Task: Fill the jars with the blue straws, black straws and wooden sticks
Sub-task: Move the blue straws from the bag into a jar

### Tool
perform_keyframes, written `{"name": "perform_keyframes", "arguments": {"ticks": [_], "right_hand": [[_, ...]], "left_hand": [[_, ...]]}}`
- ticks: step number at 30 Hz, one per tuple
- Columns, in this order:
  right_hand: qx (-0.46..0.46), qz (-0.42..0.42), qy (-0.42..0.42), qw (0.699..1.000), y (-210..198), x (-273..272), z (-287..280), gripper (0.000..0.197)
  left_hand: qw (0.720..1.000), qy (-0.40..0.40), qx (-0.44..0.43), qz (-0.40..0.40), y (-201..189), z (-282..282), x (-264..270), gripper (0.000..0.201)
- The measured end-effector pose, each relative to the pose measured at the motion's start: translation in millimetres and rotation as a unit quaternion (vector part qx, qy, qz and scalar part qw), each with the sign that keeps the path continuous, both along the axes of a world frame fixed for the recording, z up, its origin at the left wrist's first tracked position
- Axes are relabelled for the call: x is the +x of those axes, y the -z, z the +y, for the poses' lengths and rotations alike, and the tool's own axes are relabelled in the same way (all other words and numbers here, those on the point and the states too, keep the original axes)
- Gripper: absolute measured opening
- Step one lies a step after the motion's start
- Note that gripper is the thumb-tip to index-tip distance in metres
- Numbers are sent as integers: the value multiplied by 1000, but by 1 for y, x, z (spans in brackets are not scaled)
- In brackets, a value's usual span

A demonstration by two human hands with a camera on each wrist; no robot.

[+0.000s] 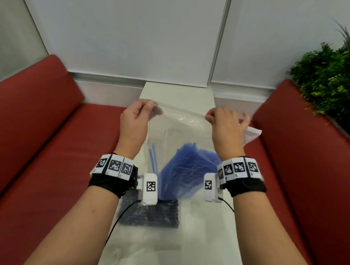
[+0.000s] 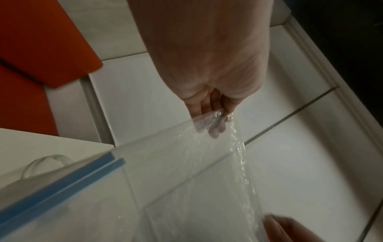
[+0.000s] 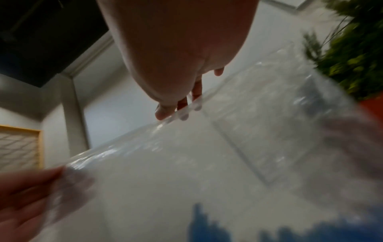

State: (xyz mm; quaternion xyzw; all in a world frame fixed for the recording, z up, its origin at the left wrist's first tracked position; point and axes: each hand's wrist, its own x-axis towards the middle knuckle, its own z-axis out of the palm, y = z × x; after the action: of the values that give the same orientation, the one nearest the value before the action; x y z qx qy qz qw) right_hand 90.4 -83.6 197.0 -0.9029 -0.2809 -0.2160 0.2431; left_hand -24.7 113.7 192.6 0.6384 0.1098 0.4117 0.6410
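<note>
Our left hand (image 1: pixel 134 117) and right hand (image 1: pixel 225 125) each pinch the bag (image 1: pixel 177 120) top in curled fingers (image 2: pixel 215 131); blue straws (image 1: pixel 190 170) hang below them, inside.

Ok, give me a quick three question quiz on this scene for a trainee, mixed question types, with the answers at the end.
1. True or false: both hands pinch the top edge of the clear plastic bag.
2. What colour are the straws inside the held bag? A red, B blue, C green.
3. What lies on the white table below the left hand?

Key:
1. True; the right hand grips it too.
2. B, the blue straws.
3. The black straws, bagged.
</note>
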Motion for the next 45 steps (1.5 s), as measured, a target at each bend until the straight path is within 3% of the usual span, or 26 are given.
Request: {"name": "perform_keyframes", "arguments": {"ticks": [6, 9, 13, 16, 19, 22, 24, 26, 28, 32, 35, 37, 40, 45], "right_hand": [[42, 6, 72, 996, 5, 29, -45, 17], [58, 1, 93, 994, 8, 35, -60, 22], [47, 29, 108, 993, 10, 32, -62, 21], [12, 68, 4, 998, 3, 21, -46, 19], [1, 146, -129, 981, -8, 5, -21, 37], [-49, 67, -113, 990, -17, -6, -5, 52], [-73, 32, -116, 990, -24, -10, 2, 44], [-90, 38, -132, 986, -30, -9, 7, 22], [-64, 77, -155, 983, -37, -8, 8, 18], [83, 129, -147, 977, -47, -12, 3, 10], [177, 132, -126, 967, -48, -16, 1, 3], [207, 147, -142, 957, -50, -20, 3, 10], [208, 188, -192, 940, -46, -30, 8, 9], [207, 301, -217, 905, -31, -37, 2, 6]], "left_hand": [[998, -44, -50, -20, -1, 17, 0, 31], [996, -72, -43, -25, -2, 23, -2, 23], [996, -32, -75, -23, 2, 25, 5, 21], [995, 32, -89, -15, 1, 18, 12, 27], [995, 81, -63, -3, -1, 10, 14, 29], [990, 128, -53, 10, -5, 4, 14, 24], [986, 159, -49, 7, -9, 2, 15, 22], [985, 164, -54, -5, -16, -2, 16, 22], [991, 121, -47, -8, -21, -4, 17, 23], [997, -49, 44, 25, -30, -7, 16, 6], [981, -135, 131, 50, -39, -19, 12, 35], [986, -34, 108, 124, -44, -33, 13, 57], [967, 152, 15, 203, -41, -50, 16, 55], [954, 192, -41, 225, -30, -44, 18, 28]]}}
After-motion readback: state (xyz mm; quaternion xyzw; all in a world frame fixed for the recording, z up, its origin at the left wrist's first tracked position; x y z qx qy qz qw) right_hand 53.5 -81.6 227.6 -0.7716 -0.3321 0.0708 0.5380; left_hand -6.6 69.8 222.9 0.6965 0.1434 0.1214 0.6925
